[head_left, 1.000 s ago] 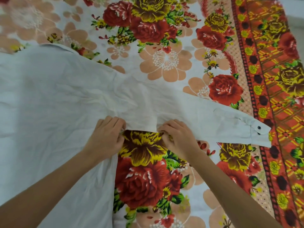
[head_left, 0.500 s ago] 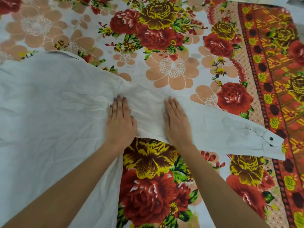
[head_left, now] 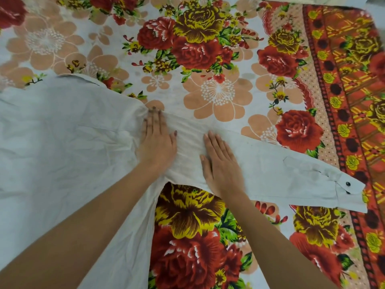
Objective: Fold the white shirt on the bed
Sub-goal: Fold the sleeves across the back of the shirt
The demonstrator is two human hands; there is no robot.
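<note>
The white shirt [head_left: 62, 147] lies spread flat on the floral bed sheet [head_left: 218, 94], its body filling the left of the view. One sleeve [head_left: 291, 174] stretches out to the right and ends in a cuff with dark buttons [head_left: 347, 185]. My left hand [head_left: 156, 140] presses flat on the cloth at the shoulder seam where the sleeve joins the body, fingers straight. On the upper sleeve, a little to the right, my right hand [head_left: 221, 163] lies flat with fingers together. Neither hand grips the fabric.
The sheet has large red and yellow roses and a patterned orange border [head_left: 343, 101] along the right side. The edge of the bed shows at the top right corner [head_left: 373, 9].
Both hands went from pinching the sleeve's lower edge at the armpit to lying flat, then slid away from me across the sleeve. The sleeve lies smoother now.
</note>
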